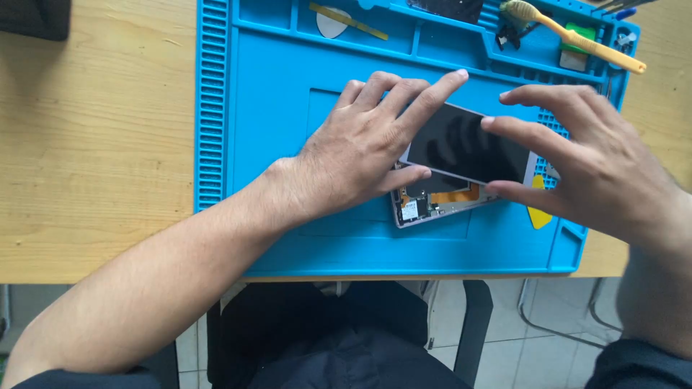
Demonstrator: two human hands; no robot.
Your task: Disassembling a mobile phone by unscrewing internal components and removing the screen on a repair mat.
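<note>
While left hand (pixel 360 155) pinches phone screen (pixel 468 144) (fingers splayed) | right hand (pixel 598 166) grips its edge | blue mat (pixel 274 144)

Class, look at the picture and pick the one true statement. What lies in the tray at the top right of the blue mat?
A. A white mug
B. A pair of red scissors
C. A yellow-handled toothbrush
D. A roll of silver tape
C. A toothbrush with a yellow handle and pale bristles lies slantwise across the top right tray of the blue mat, beyond the phone that both hands are holding.
</note>
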